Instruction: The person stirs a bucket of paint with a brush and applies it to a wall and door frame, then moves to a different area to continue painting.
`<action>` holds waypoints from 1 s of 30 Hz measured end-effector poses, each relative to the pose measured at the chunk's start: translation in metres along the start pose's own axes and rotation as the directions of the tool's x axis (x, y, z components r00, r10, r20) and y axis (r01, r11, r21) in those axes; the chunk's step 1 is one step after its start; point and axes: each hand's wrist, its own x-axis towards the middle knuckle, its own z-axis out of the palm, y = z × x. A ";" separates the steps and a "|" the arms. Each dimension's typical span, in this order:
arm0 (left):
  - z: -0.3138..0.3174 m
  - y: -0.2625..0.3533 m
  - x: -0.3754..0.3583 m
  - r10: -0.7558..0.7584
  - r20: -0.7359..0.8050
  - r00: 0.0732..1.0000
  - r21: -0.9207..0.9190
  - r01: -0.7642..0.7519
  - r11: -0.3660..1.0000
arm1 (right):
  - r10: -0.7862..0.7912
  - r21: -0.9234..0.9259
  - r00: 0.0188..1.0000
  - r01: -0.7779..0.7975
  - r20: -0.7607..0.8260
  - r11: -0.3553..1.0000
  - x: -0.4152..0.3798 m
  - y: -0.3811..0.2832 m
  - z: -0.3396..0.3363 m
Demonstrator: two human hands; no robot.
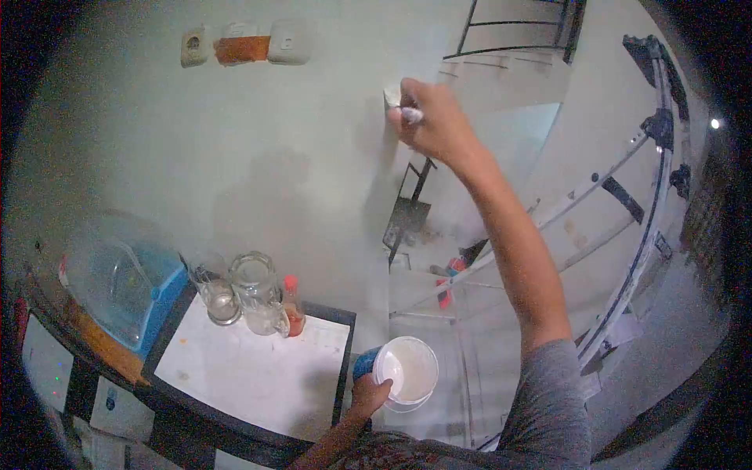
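Observation:
High up at the wall's vertical edge, my right hand (431,121) is closed round a small tool with a whitish handle end (412,115). The tool's pale tip (392,97) is at the edge of the light green wall (329,157). Low in the view, my left hand (370,394) grips the rim of a white bucket (433,366), its thumb over the near left side. Whitish material (411,372) lies inside the bucket. Part of the bucket's outside is blue.
Left of the bucket, a white-topped table (243,376) bears glass jars (254,294) and a red-capped bottle (292,309). A blue container (160,301) stands further left. At right is an aluminium ladder (627,290). A socket (194,47) and switch (288,42) are on the wall.

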 end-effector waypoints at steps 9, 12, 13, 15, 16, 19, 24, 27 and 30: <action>0.013 -0.021 0.017 -0.018 0.016 1.000 -0.106 0.020 0.994 | -0.170 -0.048 0.928 0.163 -0.331 0.985 0.030 0.036 0.002; 0.012 -0.012 0.012 0.001 0.000 1.000 -0.079 -0.001 0.997 | -0.137 -0.108 0.984 0.124 -0.117 0.986 -0.003 0.007 0.023; 0.007 -0.001 0.003 -0.007 -0.002 1.000 -0.181 0.007 0.984 | -0.114 -0.033 0.993 0.113 -0.030 0.993 -0.011 -0.002 0.023; 0.005 0.000 0.002 -0.010 -0.004 1.000 -0.273 0.008 0.962 | -0.112 -0.027 0.993 0.111 -0.037 0.993 -0.007 -0.006 0.006; 0.007 -0.005 0.008 -0.013 -0.015 1.000 -0.152 0.011 0.988 | -0.117 -0.016 0.992 0.117 -0.046 0.993 -0.002 -0.008 -0.005; 0.009 -0.007 0.010 -0.038 -0.019 0.999 -0.017 0.038 0.999 | -0.189 -0.001 0.914 0.202 -0.359 0.979 0.031 0.019 -0.032; 0.009 -0.011 0.005 0.034 -0.050 0.998 -0.105 -0.039 0.994 | -0.065 -0.047 0.945 0.052 -0.321 0.998 0.017 0.040 -0.032; 0.027 -0.043 0.030 0.021 -0.055 0.998 -0.045 -0.024 0.999 | -0.265 -0.085 0.908 0.251 -0.324 0.964 -0.028 0.043 0.017; 0.003 0.005 -0.002 -0.004 -0.066 0.998 -0.044 0.001 0.999 | 0.033 0.140 0.977 -0.004 -0.212 0.990 -0.092 0.016 0.044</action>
